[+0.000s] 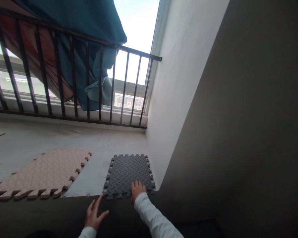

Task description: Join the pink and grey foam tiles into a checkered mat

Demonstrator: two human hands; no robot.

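Your right hand (137,190) reaches forward, palm down, fingers together and flat, white sleeve covering the forearm. Your left hand (94,215) hovers lower, open, fingers spread and thumb out, holding nothing.

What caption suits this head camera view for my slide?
Right hand pressing a grey foam mat by the wall, left hand open on the floor beside it.

- Your right hand (137,190) covers part of the grey mat's (128,174) near edge.
- Pink mat (43,173) runs off the left edge.
- Left hand's (93,215) wrist is cropped at the bottom.
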